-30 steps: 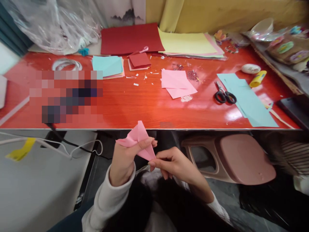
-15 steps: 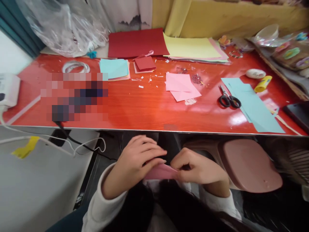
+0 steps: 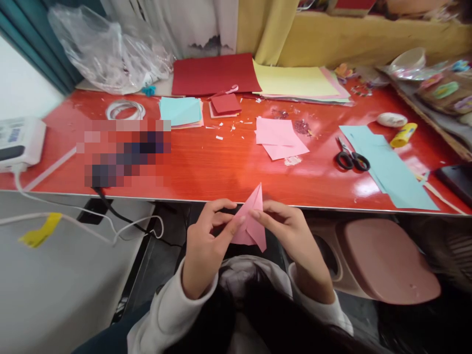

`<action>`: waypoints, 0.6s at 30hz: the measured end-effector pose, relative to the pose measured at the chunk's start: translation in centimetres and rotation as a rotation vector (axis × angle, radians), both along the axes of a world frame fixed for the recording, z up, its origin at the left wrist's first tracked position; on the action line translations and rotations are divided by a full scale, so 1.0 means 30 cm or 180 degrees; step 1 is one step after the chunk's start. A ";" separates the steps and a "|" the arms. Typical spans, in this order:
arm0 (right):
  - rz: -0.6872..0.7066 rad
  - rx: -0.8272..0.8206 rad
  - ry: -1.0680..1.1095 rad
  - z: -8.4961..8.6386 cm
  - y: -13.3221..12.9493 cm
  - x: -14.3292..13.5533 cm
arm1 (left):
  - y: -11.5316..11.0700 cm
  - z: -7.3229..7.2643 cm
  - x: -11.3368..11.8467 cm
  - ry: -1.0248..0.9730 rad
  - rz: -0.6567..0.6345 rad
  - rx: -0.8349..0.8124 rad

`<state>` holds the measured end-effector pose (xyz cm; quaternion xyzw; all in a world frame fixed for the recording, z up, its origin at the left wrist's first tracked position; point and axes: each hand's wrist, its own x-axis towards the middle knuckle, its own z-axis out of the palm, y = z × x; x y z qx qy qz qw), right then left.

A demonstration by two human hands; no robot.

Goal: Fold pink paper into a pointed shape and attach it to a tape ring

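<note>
My left fingers (image 3: 231,229) and right fingers (image 3: 268,222) pinched the pink paper (image 3: 253,235); seemed mid-fold, next move likely needed a firm crease.

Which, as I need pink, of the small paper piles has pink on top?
The pink sheets, left of the black-handled scissors; the red-topped pile and blue-topped pile lie farther left.

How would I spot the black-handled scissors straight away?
Look at the red table. Toward its right side lie long light-blue paper strips. The scissors touch their left edge, their two black loops unlike any flat paper nearby.
</note>
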<state>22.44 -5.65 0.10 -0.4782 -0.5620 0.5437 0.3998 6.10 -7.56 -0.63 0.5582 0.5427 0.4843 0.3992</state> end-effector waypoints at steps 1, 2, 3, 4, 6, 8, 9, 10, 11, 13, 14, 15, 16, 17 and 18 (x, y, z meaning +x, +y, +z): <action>-0.0083 -0.0036 0.0027 -0.005 0.004 -0.005 | 0.008 -0.003 -0.016 0.0138 -0.0251 0.0120; -0.0093 -0.0070 0.0072 -0.008 0.010 -0.007 | 0.018 -0.005 -0.036 0.0344 -0.0609 0.0253; -0.0049 -0.0101 0.0125 -0.009 0.017 -0.007 | 0.030 -0.005 -0.057 0.0551 -0.0977 0.0416; 0.0001 -0.0111 0.0162 -0.007 0.025 -0.004 | 0.042 -0.003 -0.079 0.0738 -0.1294 0.0580; 0.0079 -0.0082 0.0150 0.005 0.044 0.006 | 0.067 0.002 -0.117 0.1096 -0.1708 0.0899; 0.0153 -0.0012 0.0028 0.024 0.070 0.018 | 0.088 0.009 -0.142 0.1460 -0.1946 0.1170; 0.0200 0.0032 -0.0071 0.035 0.087 0.022 | 0.098 0.014 -0.149 0.1650 -0.2016 0.1300; 0.0259 0.0090 -0.0188 0.044 0.106 0.024 | 0.108 0.019 -0.153 0.1836 -0.2047 0.1436; 0.0320 0.0168 -0.0324 0.052 0.128 0.024 | 0.120 0.023 -0.154 0.2001 -0.2020 0.1604; 0.0358 0.0421 -0.0652 0.059 0.176 0.015 | 0.147 0.029 -0.148 0.2312 -0.1787 0.2016; 0.0331 0.0582 -0.0838 0.056 0.201 0.008 | 0.163 0.028 -0.142 0.2477 -0.1610 0.2219; 0.0293 0.0746 -0.1039 0.048 0.224 -0.001 | 0.180 0.025 -0.137 0.2637 -0.1422 0.2400; 0.0257 0.0905 -0.1247 0.038 0.245 -0.011 | 0.198 0.019 -0.131 0.2784 -0.1249 0.2541; 0.0219 0.1052 -0.1457 0.024 0.262 -0.018 | 0.215 0.012 -0.127 0.2903 -0.1138 0.2637; 0.0175 0.1200 -0.1624 0.010 0.275 -0.023 | 0.231 0.003 -0.124 0.2968 -0.1123 0.2688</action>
